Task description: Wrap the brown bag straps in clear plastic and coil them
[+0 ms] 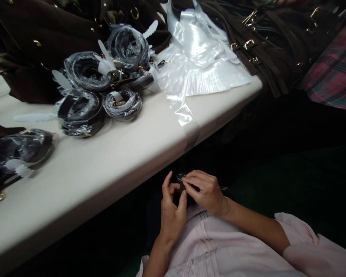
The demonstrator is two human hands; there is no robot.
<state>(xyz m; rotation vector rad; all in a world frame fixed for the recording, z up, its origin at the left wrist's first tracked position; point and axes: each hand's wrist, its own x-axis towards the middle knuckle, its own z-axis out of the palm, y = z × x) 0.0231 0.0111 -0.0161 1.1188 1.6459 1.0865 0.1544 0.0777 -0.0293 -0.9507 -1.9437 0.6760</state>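
Working over lap, below table [118, 154] edge. Right hand [204, 191] fingertips pinching small dark piece [181, 178]; left hand [172, 211] half-curled, bracing it from beneath. Likely worth keeping left grip steady, tilting piece toward light.

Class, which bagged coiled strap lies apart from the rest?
The bagged strap at far left, alone on the table; the others huddle together farther back.

Glossy plastic-wrapped straps [81, 112], clear plastic bags [203, 61], matt table [103, 161]
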